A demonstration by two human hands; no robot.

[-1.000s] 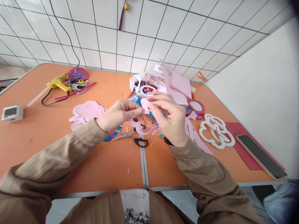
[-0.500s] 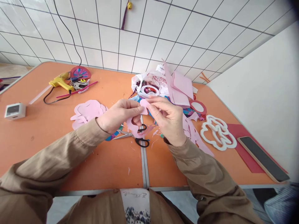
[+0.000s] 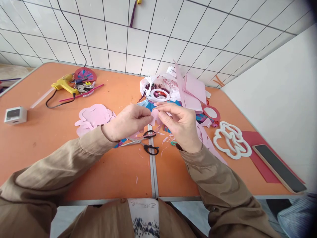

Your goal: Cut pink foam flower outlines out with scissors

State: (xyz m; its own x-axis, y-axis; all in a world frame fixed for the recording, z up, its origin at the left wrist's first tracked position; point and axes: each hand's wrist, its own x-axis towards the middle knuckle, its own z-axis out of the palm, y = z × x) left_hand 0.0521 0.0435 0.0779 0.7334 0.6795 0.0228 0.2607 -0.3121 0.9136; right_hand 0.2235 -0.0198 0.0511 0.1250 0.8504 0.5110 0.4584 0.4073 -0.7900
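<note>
Between both hands, above the middle of the table, is a small pink paper cutout. My left hand pinches its left side between thumb and fingers. On its right side, my right hand has thumb and fingertips closed on the same cutout. Part of the paper is hidden behind my fingers. Black-handled scissors lie partly opened on the table just below my hands, with thin pink scraps around them. Left of my left hand lies a pile of pink cut shapes.
A yellow hot glue gun and a small white box are at left. Folded pink sheets and a plastic bag stand behind my hands. White outline shapes, red sheets and a phone lie right.
The curved pink piece that hung below my hands over the scissors has gone from there, so the scissors show more fully. Both hands still hold the pink paper at nearly the same place.
</note>
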